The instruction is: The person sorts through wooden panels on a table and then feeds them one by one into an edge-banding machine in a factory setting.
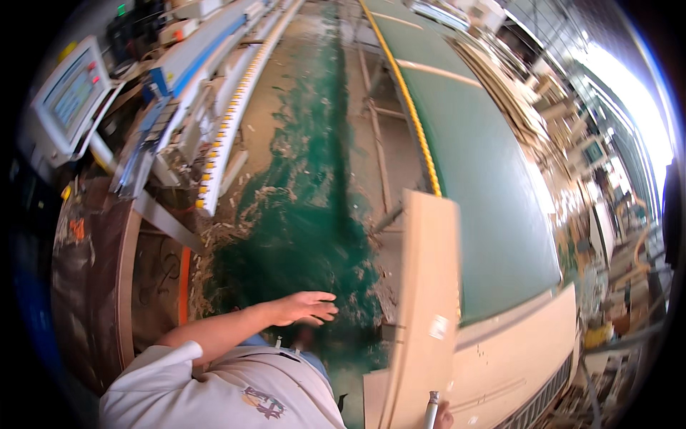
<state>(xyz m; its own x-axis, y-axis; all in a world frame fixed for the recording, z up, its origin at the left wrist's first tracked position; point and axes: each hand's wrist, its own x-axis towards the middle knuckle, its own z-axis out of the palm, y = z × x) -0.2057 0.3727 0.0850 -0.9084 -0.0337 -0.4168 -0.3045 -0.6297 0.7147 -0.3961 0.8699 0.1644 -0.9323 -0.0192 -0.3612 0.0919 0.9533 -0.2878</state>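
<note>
My left hand [307, 307] reaches out in front of my body over the green floor, fingers stretched and holding nothing. At the lower edge, only a small part of my right hand [444, 417] shows, closed at the near right edge of a long pale wooden board [427, 272]. The board is slightly blurred and carries a small white label [439, 327]. A grey metal tube [431, 409] lies in front of the board beside my right hand; what it belongs to is out of sight.
On the right runs a long green conveyor belt [479, 186] with a yellow edge strip [414, 114]. Wide wooden panels [514, 357] lie at its near end. A machine with a yellow-studded rail [229, 121] and a control screen [71, 96] stands left. Wood scraps [268, 200] litter the floor.
</note>
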